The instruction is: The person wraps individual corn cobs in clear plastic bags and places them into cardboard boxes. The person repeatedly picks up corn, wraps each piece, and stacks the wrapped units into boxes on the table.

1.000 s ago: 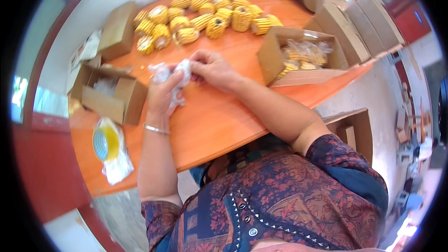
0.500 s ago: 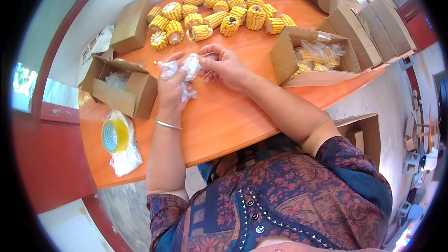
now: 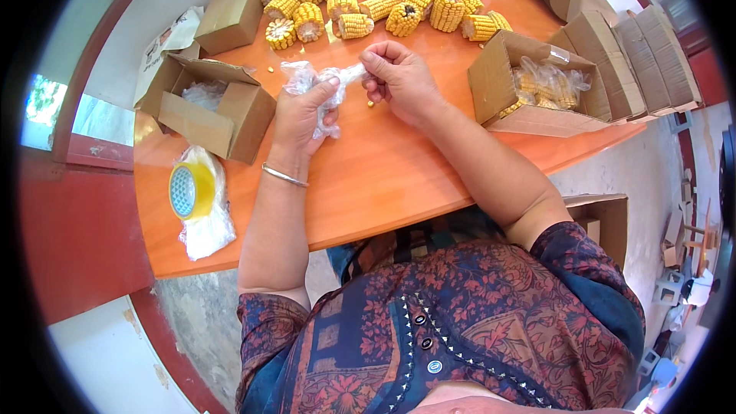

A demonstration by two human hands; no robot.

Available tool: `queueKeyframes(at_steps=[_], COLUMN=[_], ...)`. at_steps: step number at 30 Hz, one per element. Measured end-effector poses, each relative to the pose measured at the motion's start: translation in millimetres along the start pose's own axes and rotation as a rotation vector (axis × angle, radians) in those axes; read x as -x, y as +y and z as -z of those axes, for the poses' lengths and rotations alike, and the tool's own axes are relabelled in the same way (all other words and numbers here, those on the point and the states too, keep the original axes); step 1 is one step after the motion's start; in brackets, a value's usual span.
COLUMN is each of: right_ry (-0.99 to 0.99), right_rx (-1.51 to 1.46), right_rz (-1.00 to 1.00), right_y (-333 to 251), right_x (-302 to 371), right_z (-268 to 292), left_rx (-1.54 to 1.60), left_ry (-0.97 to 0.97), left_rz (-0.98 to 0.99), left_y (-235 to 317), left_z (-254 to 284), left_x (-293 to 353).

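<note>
A crumpled bunch of thin clear plastic bags point(image 3: 300, 77) is clasped in my left hand point(image 3: 299, 115), with loose folds hanging below the fingers. My right hand point(image 3: 402, 84) pinches a twisted end of the same plastic, which stretches between both hands over the orange table point(image 3: 360, 184). Beyond the hands lie several cut pieces of corn cob point(image 3: 355, 26), yellow, some showing pale cut ends. One loose kernel point(image 3: 371, 104) lies just below my right hand.
At left, an open carton point(image 3: 222, 126) holds clear plastic; a tape roll point(image 3: 184, 190) rests on white plastic nearby. At right, a carton point(image 3: 529, 119) contains bagged corn point(image 3: 548, 88), with more cartons point(image 3: 652, 61) beside it. A closed box point(image 3: 234, 11) stands at the back left.
My right hand has drawn away from my left, pulling the plastic between them into a stretched, twisted strand. The whole view has shifted slightly.
</note>
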State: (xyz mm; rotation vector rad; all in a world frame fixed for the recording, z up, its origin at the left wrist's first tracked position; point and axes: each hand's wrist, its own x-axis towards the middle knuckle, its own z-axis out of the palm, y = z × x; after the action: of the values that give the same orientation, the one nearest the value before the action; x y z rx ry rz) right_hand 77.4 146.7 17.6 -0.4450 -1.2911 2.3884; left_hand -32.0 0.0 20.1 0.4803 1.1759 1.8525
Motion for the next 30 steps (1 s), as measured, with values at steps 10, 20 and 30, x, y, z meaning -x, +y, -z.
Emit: queueKeyframes(at_steps=[10, 20, 30], right_ry=[-0.239, -0.011, -0.018], right_rx=[0.069, 0.251, 0.059], right_rz=[0.158, 0.191, 0.113], right_y=[15.3, 25.3, 14.2], right_x=[-14.8, -10.8, -24.1], right_z=[3.6, -9.5, 7.5], left_rx=[-0.08, -0.239, -0.387], left_ry=[0.038, -0.044, 0.151], left_rz=[0.04, 0.115, 0.034], left_y=[-3.9, -5.0, -2.5], left_z=[27.2, 8.3, -31.1], left_x=[-1.9, -4.8, 3.4])
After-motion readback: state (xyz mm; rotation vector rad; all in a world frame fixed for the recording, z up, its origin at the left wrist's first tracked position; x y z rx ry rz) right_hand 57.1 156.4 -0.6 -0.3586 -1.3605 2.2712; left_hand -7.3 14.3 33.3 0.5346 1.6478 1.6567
